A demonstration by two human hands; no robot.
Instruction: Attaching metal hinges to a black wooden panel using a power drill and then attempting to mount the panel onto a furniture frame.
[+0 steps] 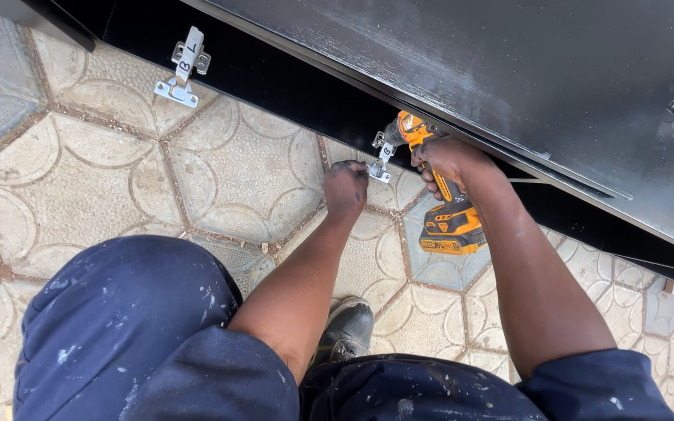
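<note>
Floor of pale, worn hexagonal paving tiles with embossed curved patterns and brownish joints, outdoor daylight. Long black glossy wooden cabinet panel lying diagonally across the upper right of the view. Right hand, grip clenched around the handle of an orange-and-black cordless drill, its nose at a small silver metal hinge on the panel's edge. Left hand, grip pinched on that hinge. Second silver hinge farther left, untouched. Blue paint-flecked trousers and a grey shoe below.

Patterned paving tiles; second hinge; grey shoe
</note>
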